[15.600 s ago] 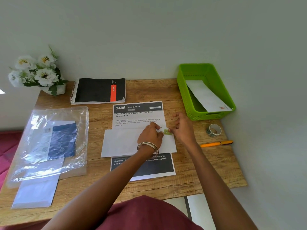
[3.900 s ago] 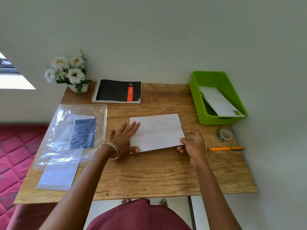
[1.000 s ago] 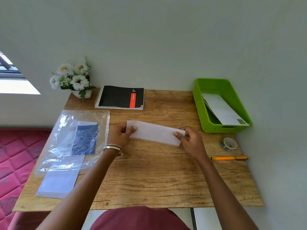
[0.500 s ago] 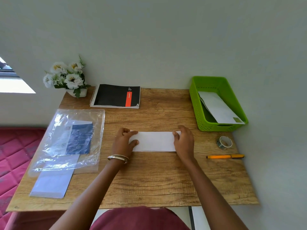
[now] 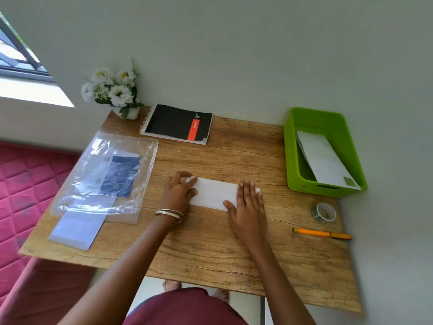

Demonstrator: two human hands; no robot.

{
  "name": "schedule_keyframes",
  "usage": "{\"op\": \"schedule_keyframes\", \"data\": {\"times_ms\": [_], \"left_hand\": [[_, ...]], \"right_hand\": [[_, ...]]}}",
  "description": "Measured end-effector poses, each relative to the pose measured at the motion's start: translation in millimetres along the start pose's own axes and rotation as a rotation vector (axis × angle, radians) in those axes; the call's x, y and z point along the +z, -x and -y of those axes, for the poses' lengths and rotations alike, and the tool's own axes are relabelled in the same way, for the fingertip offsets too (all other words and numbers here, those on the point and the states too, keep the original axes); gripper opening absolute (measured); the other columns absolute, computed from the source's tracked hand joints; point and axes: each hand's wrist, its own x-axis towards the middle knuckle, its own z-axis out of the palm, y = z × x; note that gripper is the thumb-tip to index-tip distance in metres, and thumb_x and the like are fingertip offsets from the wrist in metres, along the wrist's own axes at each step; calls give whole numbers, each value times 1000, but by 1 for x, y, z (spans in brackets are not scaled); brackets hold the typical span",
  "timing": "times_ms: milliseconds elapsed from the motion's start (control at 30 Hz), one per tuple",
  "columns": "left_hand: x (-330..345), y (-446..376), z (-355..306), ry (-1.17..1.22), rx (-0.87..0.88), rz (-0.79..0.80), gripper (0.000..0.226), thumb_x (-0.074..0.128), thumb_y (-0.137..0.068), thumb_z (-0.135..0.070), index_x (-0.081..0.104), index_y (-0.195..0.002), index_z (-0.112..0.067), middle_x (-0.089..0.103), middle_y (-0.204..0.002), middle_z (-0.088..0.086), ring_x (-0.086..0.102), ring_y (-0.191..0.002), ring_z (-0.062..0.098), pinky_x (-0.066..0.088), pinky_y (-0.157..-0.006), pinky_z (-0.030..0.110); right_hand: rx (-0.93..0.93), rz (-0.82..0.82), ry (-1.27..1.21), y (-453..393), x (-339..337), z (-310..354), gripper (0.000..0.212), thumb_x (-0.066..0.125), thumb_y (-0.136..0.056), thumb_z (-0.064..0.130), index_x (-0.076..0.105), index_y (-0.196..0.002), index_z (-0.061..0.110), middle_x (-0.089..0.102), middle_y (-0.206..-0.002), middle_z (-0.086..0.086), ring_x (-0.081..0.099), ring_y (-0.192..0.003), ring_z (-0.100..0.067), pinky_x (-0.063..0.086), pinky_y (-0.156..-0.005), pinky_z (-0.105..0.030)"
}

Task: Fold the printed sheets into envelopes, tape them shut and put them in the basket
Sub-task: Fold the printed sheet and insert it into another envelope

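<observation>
One taped envelope [image 5: 325,160] lies in the basket [image 5: 293,160]. Left of the basket, a folded sheet [image 5: 215,192] lies untaped on the tabletop [image 5: 210,242]; right hand [image 5: 248,207] presses flat-fingered, left hand [image 5: 179,193] steadies with loosely bent fingers.

right hand [image 5: 248,207] hides the folded sheet's [image 5: 215,192] end.

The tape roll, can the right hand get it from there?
Probably yes. The tape roll lies on bare table just right of the right hand, with nothing between them.
</observation>
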Motion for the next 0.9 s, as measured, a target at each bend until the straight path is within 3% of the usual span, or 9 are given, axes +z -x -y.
{"op": "schedule_keyframes", "data": {"times_ms": [167, 267, 367, 533, 633, 700, 833, 900], "left_hand": [[-2, 11, -5, -64, 2, 8, 41, 52, -92, -23, 51, -132, -24, 40, -140, 1, 33, -121, 28, 31, -106, 40], [-12, 19, -4, 117, -28, 42, 45, 58, -88, -21, 50, -132, -22, 39, -142, -1, 35, -126, 22, 29, -106, 35], [-34, 31, 4, 276, -36, -13, 39, 62, -86, -15, 57, -124, -19, 47, -134, -4, 48, -112, 11, 38, -94, 25], [-85, 62, 62, 242, -13, -135, 24, 69, -80, -9, 70, -102, -19, 69, -97, 0, 63, -82, 13, 50, -72, 29], [-114, 85, 109, 161, -160, -277, 18, 73, -73, -5, 73, -87, -16, 71, -83, 3, 65, -73, 22, 46, -68, 28], [-131, 98, 139, 152, -344, -305, 16, 75, -71, -10, 72, -86, -15, 70, -85, 6, 64, -80, 26, 47, -73, 32], [-144, 124, 196, 174, -580, -82, 63, 83, -47, -48, 64, -102, -26, 61, -104, 9, 58, -97, 30, 48, -85, 42], [-145, 130, 205, 93, -612, -21, 71, 85, -46, -48, 60, -109, -27, 52, -111, 14, 50, -105, 37, 44, -89, 42]], "right_hand": [[10, -9, 18, 2, -2, 0, 77, 6, -94, 58, 21, -149, 5, 20, -156, -10, 9, -146, -21, -4, -116, -33], [18, -16, 11, 3, -4, 1, 76, 7, -95, 57, 26, -147, 4, 25, -155, -12, 15, -146, -23, 0, -117, -35], [19, -58, 48, 3, -9, 8, 73, 10, -98, 51, 43, -138, -1, 41, -146, -17, 32, -139, -29, 10, -115, -43], [-97, -206, -27, 6, -8, 52, 53, 34, -95, 38, 56, -128, 3, 57, -132, -16, 48, -127, -31, 32, -110, -46], [-236, -222, -168, 7, -1, 109, 42, 42, -90, 29, 64, -116, 5, 66, -115, -12, 55, -111, -28, 48, -94, -44], [-332, -195, -217, 9, 5, 151, 38, 45, -88, 28, 68, -109, 6, 67, -109, -11, 59, -103, -27, 50, -91, -40], [-447, -90, -336, 11, 23, 217, 39, 50, -86, 31, 66, -113, 8, 67, -110, -9, 54, -104, -21, 39, -94, -32], [-460, -74, -366, 10, 32, 236, 37, 56, -84, 28, 66, -112, 7, 67, -108, -10, 49, -103, -17, 35, -93, -27]]}}
